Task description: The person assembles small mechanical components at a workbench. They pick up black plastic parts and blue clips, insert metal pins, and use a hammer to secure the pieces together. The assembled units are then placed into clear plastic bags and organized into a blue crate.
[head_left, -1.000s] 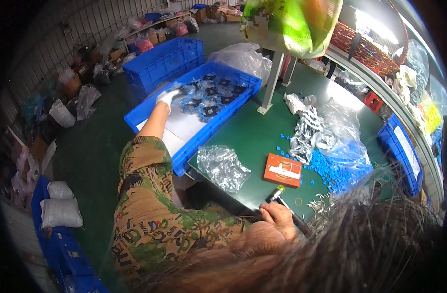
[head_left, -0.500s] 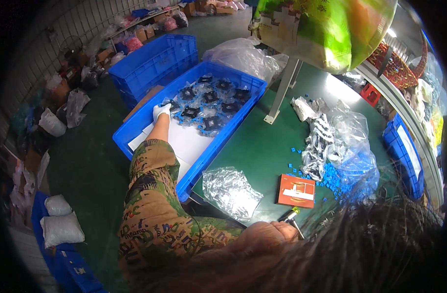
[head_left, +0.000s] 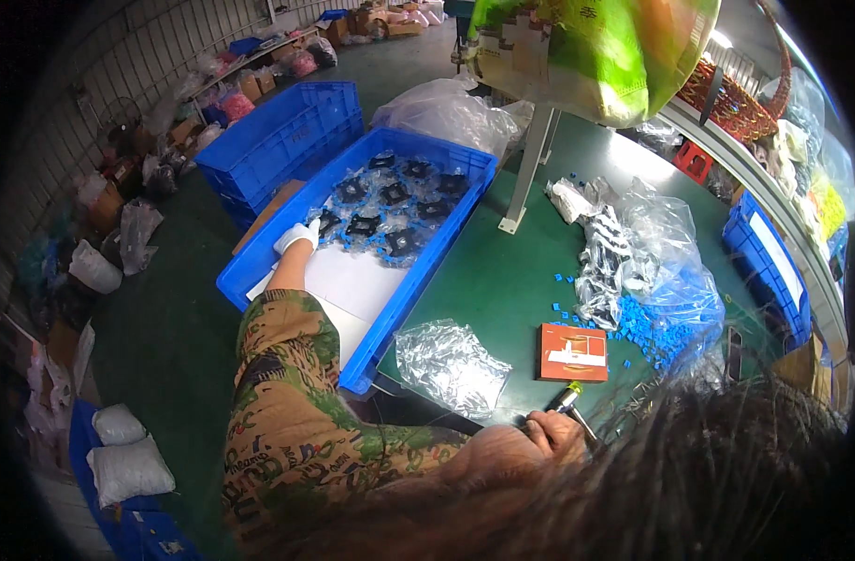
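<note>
My left hand [head_left: 296,237], in a white glove, reaches into a long blue crate [head_left: 420,273]. Its fingers are stretched out at the edge of a bagged black part [head_left: 327,223] with blue bits, the leftmost of several laid close together on white sheets [head_left: 359,278]. I see no firm grip on it. At the near table edge, my bare right hand [head_left: 556,433] is curled around a hand tool [head_left: 568,396] with a lime-green end and a thin metal rod. Hair in the foreground covers what lies to the right of that hand.
On the green table [head_left: 474,280] lie a clear packet [head_left: 452,368], an orange-red box [head_left: 573,352], loose small blue pieces [head_left: 647,327] and crumpled plastic bags [head_left: 661,229]. A metal post [head_left: 532,168] stands beside the crate. Stacked blue crates [head_left: 282,140] are behind it.
The leftmost bagged part now sits slightly nearer to me in its row. My left hand has drawn back a little toward me and left. The right hand stays by the tool; the view shifted slightly.
</note>
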Demonstrator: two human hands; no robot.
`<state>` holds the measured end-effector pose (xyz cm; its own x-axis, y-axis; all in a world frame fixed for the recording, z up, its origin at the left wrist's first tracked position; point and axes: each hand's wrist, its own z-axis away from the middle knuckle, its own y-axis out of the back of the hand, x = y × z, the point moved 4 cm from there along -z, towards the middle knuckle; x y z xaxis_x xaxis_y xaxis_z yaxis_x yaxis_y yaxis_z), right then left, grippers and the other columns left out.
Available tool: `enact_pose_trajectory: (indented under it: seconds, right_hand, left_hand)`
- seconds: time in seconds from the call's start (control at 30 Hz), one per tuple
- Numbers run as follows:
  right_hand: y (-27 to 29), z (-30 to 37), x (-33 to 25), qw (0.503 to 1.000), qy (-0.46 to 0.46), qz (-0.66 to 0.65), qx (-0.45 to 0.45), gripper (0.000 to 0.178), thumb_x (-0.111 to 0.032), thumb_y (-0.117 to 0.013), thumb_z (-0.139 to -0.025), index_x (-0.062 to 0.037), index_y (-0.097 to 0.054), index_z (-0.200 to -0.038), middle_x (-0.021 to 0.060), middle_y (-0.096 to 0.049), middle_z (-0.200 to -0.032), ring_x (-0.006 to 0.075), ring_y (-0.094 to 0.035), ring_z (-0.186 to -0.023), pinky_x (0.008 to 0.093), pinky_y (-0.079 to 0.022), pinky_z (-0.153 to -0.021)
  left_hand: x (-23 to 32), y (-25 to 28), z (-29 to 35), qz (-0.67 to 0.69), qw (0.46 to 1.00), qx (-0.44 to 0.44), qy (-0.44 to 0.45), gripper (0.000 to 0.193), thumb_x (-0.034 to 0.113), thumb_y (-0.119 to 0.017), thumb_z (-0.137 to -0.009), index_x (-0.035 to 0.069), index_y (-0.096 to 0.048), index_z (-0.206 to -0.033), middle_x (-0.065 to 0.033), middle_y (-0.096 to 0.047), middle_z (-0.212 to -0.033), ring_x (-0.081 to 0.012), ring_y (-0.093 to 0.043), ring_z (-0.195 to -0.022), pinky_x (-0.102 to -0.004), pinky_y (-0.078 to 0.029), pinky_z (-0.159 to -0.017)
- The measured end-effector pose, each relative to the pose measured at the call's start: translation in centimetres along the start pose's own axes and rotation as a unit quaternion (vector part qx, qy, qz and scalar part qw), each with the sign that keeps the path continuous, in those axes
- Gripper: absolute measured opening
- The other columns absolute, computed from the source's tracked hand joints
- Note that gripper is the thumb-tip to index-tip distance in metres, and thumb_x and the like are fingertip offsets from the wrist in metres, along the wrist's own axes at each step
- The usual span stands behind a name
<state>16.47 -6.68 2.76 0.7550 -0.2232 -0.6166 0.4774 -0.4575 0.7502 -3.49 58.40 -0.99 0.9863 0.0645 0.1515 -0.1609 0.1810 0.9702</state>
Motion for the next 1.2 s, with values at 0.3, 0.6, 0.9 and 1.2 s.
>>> enact_pose_trajectory:
  seconds: [0.3, 0.6, 0.9, 1.2]
  right_hand:
    - [0.0, 0.2, 0.0, 1.000, -0.002, 0.000, 0.011, 0.014, -0.013, -0.070, -0.090, -0.0065, -0.070, -0.102, 0.0128, -0.070, -0.088, 0.0324, -0.068, -0.082, 0.0425, -0.052, -0.073]
    - [-1.4, 0.2, 2.5, 0.994, 0.012, 0.066, -0.088, 0.019, -0.016, -0.072, -0.085, -0.0107, -0.072, -0.103, 0.0077, -0.071, -0.088, 0.0300, -0.068, -0.083, 0.0417, -0.053, -0.073]
    - [-9.7, 6.9, 17.1, 0.957, -0.207, 0.103, -0.177, 0.020, -0.029, -0.066, -0.090, -0.0130, -0.072, -0.100, 0.0084, -0.072, -0.089, 0.0305, -0.070, -0.079, 0.0390, -0.056, -0.069]
    - [-3.0, 0.3, 5.6, 0.991, -0.069, 0.053, -0.105, 0.020, -0.029, -0.067, -0.091, -0.0122, -0.072, -0.100, 0.0085, -0.072, -0.090, 0.0305, -0.070, -0.080, 0.0390, -0.056, -0.070]
  left_hand:
    - [1.1, 4.8, 2.5, -0.107, 0.982, 0.070, -0.142, 0.074, 0.065, -0.060, -0.090, 0.008, -0.062, -0.137, -0.0176, -0.053, -0.147, -0.0348, -0.053, -0.135, -0.0455, -0.045, -0.109]
    - [8.5, 5.0, 3.1, -0.036, 0.900, 0.175, -0.397, 0.037, 0.035, -0.053, -0.096, 0.020, -0.071, -0.124, -0.0080, -0.066, -0.132, -0.0314, -0.060, -0.123, -0.0479, -0.046, -0.103]
    - [13.3, -2.2, -4.9, -0.075, 0.927, 0.025, -0.367, 0.062, 0.049, -0.051, -0.099, 0.017, -0.044, -0.152, -0.0098, -0.037, -0.161, -0.0322, -0.038, -0.145, -0.0470, -0.034, -0.118]
    - [14.0, 0.8, -5.9, -0.101, 0.913, -0.016, -0.394, 0.076, 0.052, -0.064, -0.084, 0.015, -0.050, -0.149, -0.0099, -0.038, -0.161, -0.0305, -0.042, -0.144, -0.0412, -0.037, -0.117]
